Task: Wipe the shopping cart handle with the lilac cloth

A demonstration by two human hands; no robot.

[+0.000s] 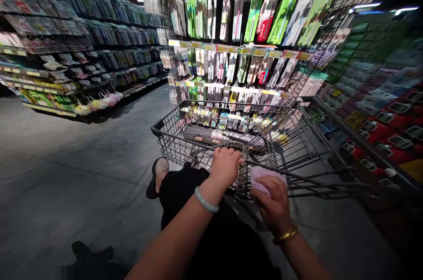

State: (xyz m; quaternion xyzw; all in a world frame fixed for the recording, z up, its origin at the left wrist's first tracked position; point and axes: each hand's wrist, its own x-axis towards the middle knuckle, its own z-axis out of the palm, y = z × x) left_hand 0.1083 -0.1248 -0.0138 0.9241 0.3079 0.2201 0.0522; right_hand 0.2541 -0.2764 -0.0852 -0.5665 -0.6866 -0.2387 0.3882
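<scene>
A dark wire shopping cart (175, 139) stands in front of me, its basket sides of thin bars. My left hand (225, 165), with a pale bangle on the wrist, is closed over the cart's near top rail. Just to its right, my right hand (273, 196), wearing a gold bracelet, is closed on a pale lilac cloth (259, 176). The cloth is bunched up and lies against the same rail. Part of it is hidden under my fingers.
Beyond the cart rises a wire display rack (228, 46) hung with packaged goods and price tags. Long stocked shelves (115, 33) line the left. Red items (380, 139) fill a display at right, past the cart's push handle (360, 139). Grey floor (82, 170) lies at left.
</scene>
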